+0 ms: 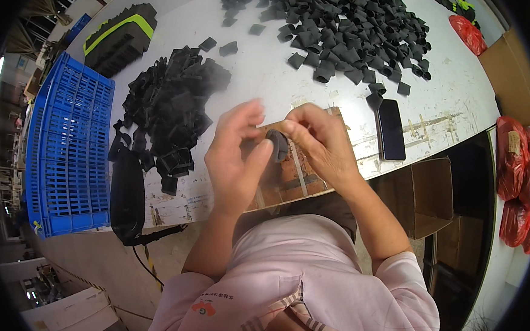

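A small dark grey curled piece (pixel 277 145), like a short soft sleeve, is between my two hands over a brown board on the table. My right hand (pixel 322 143) is closed, its thumb and finger pinching the upper side of the piece. My left hand (pixel 234 151) faces it with the fingers raised and apart, a little blurred; its thumb tip touches the piece's left side. Left of my hands lies a heap of flat black pieces (pixel 171 96). Farther off, a large pile of short black sleeves (pixel 346 34) spreads across the white table (pixel 247 61).
A blue plastic crate (pixel 72 147) stands at the table's left edge, beside a black pouch (pixel 127 199). Behind it sits a dark stack with a yellow-green band (pixel 120 35). A phone (pixel 391 129) lies right of my hands. An open cardboard box (pixel 432 197) and red bags (pixel 513 159) are at the right.
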Demonstrator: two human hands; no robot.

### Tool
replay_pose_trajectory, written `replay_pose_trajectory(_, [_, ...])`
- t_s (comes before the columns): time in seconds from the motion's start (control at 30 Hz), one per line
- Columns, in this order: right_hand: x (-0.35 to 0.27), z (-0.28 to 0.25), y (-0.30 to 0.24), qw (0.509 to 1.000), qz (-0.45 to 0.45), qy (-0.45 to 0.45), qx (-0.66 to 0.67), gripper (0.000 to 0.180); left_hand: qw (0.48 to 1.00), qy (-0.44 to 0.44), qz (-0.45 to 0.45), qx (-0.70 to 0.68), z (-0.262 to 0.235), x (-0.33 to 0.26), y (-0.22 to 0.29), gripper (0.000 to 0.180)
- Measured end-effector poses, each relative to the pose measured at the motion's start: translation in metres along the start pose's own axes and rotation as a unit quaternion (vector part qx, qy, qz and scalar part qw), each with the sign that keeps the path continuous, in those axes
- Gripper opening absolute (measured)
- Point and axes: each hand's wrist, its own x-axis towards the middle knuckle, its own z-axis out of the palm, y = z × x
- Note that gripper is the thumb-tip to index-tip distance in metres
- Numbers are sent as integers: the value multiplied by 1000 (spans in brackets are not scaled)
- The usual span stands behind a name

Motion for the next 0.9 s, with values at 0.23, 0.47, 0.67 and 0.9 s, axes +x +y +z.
replay_pose_trajectory(0.23, [-12, 5, -6, 910, -322, 103, -238, 30, 998, -31, 45, -21, 0, 0, -4, 11])
replay_pose_trajectory(0.47, [-10, 9, -16, 939, -274, 76, -193, 21, 967, 14, -46, -249, -12, -5, -5, 15])
replay_pose_trajectory(0.67, [-7, 6, -13, 923, -301, 85, -224, 13, 995, -41, 41, -85, -17, -7, -11, 9])
replay_pose_trajectory(0.9, [-3, 4, -5, 949, -269, 36, -159, 13, 988, -3, -16, -150, -18, -6, -13, 8])
